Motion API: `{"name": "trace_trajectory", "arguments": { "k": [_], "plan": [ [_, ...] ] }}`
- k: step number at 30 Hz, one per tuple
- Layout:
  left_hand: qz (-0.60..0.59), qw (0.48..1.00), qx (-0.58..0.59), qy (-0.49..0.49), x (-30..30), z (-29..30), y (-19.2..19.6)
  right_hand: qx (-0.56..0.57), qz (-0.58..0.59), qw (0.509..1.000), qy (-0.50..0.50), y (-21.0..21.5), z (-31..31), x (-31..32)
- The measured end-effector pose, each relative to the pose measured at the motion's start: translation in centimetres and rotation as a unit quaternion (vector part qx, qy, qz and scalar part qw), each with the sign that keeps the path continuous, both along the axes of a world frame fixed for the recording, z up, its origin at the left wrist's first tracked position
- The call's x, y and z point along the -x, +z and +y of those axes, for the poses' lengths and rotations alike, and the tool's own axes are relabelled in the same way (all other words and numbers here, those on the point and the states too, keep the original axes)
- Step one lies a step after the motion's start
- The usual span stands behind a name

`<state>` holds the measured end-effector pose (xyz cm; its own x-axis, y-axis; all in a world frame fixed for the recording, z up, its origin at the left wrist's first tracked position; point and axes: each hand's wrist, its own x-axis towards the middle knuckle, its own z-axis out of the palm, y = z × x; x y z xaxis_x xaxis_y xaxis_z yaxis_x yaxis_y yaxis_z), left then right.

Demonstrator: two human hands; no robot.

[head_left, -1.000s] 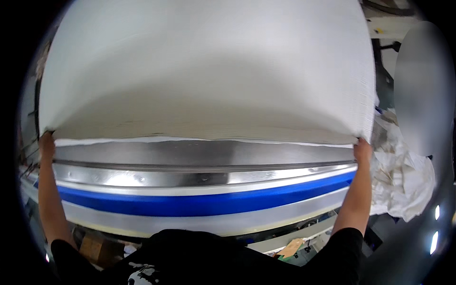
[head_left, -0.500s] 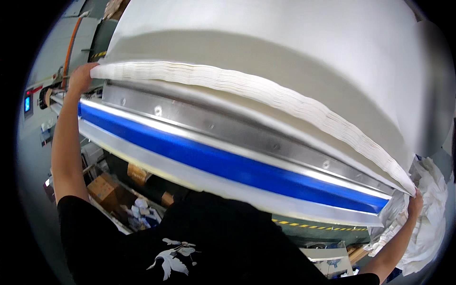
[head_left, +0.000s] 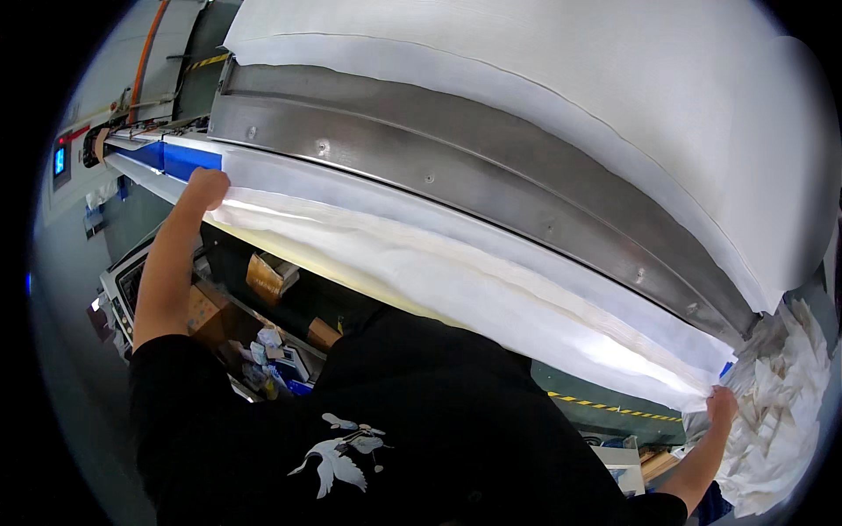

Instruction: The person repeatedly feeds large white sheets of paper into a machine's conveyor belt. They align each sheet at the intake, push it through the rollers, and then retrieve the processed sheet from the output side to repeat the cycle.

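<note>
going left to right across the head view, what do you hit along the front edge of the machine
Control panel on the wall → left hand gripping the white fabric sheet → the sheet draped over the edge below the steel bar → right hand at its far corner → heap of white scraps.

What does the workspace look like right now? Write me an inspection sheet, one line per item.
Surface: curved steel machine bed with rivets, blue strip at its left end.
Job's things: white fabric sheet draped over the front edge; more white fabric above the steel.
Clutter: crumpled white offcuts at right; cardboard boxes below.
Grippers: left hand and right hand each grip a fabric end.
Cables: orange hose at upper left.
Surroundings: control panel, yellow-black floor tape.
</note>
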<state>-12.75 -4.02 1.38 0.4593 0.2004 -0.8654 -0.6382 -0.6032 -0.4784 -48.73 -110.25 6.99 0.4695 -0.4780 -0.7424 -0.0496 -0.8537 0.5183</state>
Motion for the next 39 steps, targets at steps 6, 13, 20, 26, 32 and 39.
{"name": "trace_trajectory", "arguments": {
  "k": [6, 13, 20, 26, 32, 39],
  "plan": [
    [-0.011, 0.994, -0.074, 0.080, -0.3, -3.9, -1.1, 0.015, 0.034, 0.999, 0.038, -2.6, 0.1, 1.3],
    [-0.352, 0.912, -0.061, 0.201, -2.7, 1.5, 1.4, 0.015, 0.037, 0.997, -0.060, -2.6, 3.9, 0.0],
    [-0.457, 0.859, 0.156, 0.171, -1.0, 7.5, -2.5, -0.137, 0.168, 0.966, 0.141, -5.9, -1.9, 2.7],
    [-0.400, 0.866, 0.203, 0.223, -1.3, -11.7, -0.9, -0.188, 0.028, 0.967, -0.172, -2.2, 10.6, -4.7],
    [-0.410, 0.836, 0.293, 0.217, 0.0, -14.7, -1.6, -0.255, 0.045, 0.942, -0.212, -3.9, 12.5, -6.4],
    [-0.486, 0.758, 0.397, 0.177, -1.2, -9.6, -5.0, -0.198, -0.039, 0.970, -0.137, -7.6, 11.6, -3.8]
  ]
}}
